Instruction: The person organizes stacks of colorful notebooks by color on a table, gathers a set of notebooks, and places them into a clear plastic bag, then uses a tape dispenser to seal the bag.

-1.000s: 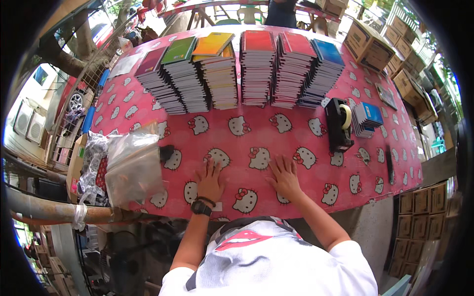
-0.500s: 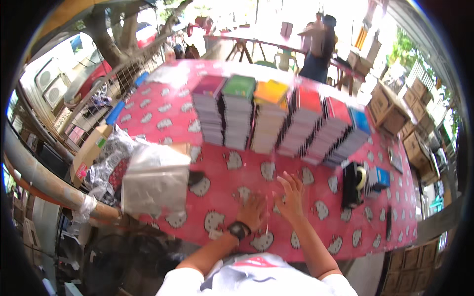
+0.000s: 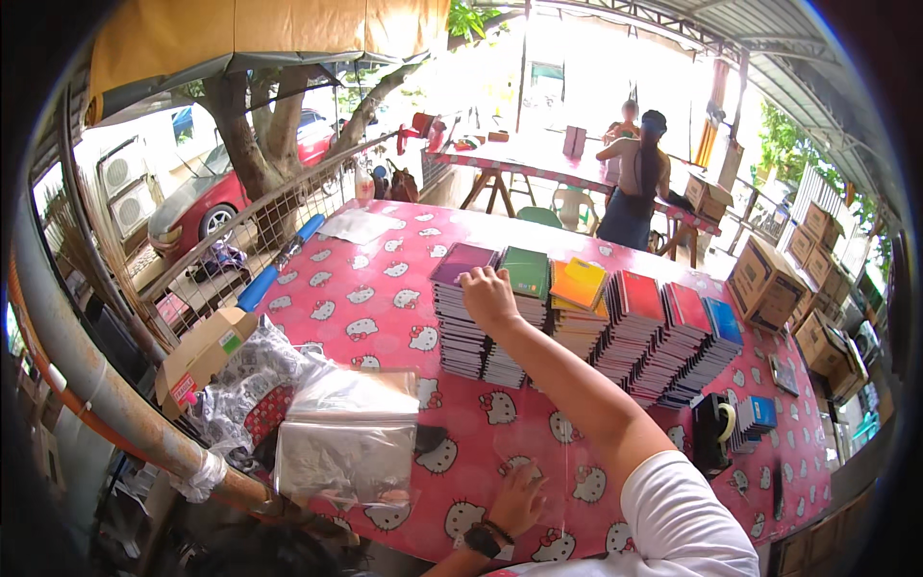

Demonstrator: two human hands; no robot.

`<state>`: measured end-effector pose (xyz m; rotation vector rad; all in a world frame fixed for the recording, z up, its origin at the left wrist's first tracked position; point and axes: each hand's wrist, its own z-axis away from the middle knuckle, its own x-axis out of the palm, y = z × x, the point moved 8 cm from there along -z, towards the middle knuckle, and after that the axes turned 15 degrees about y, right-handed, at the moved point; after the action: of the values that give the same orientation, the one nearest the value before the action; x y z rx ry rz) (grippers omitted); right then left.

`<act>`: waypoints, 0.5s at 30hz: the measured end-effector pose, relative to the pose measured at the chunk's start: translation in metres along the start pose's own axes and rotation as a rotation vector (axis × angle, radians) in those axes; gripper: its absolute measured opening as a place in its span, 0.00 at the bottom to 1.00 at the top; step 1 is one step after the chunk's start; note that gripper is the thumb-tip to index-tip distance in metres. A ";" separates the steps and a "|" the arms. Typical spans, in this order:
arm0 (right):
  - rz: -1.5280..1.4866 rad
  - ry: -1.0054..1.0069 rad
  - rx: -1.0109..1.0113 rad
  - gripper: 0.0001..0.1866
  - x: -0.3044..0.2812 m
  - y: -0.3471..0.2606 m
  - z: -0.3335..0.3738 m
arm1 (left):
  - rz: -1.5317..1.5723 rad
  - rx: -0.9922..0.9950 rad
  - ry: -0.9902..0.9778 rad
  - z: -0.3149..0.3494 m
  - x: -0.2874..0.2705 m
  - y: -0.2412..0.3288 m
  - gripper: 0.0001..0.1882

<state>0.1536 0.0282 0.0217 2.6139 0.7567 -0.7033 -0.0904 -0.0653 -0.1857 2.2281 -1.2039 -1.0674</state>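
Note:
My right hand reaches across the table to the top of the stack of purple notebooks. Its fingers are curled on the right edge of the top notebook, and the forearm hides part of the neighbouring stacks. Beside it stand stacks of green notebooks, yellow notebooks, red notebooks and blue notebooks. My left hand, a dark watch on its wrist, lies near the front edge with fingers spread. What looks like a clear plastic sleeve lies beside it, hard to make out.
Clear plastic sleeves are piled at the left, by an open cardboard box and crumpled plastic. A black tape dispenser and small blue booklets stand at the right. Cardboard boxes rise beyond. Two people are at a far table.
My right hand has moved from the near middle of the table, forward and left to the purple stack. The left hand stays low near the front edge. The view has tilted up.

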 end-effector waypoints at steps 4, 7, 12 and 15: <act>0.068 -0.025 -0.058 0.08 0.007 -0.018 0.005 | 0.045 -0.154 0.088 0.002 -0.023 -0.029 0.19; 0.087 -0.004 -0.067 0.08 0.004 -0.018 0.008 | 0.042 -0.136 0.142 -0.004 -0.032 -0.029 0.17; 0.054 0.052 -0.102 0.09 -0.005 -0.018 0.009 | 0.032 -0.119 0.207 -0.012 -0.046 -0.021 0.14; 0.011 -0.011 -0.084 0.09 -0.005 -0.018 0.007 | 0.005 -0.128 0.227 -0.006 -0.053 -0.034 0.15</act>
<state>0.1373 0.0377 0.0157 2.5351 0.7512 -0.6679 -0.0855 -0.0023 -0.1802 2.1776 -1.0156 -0.8376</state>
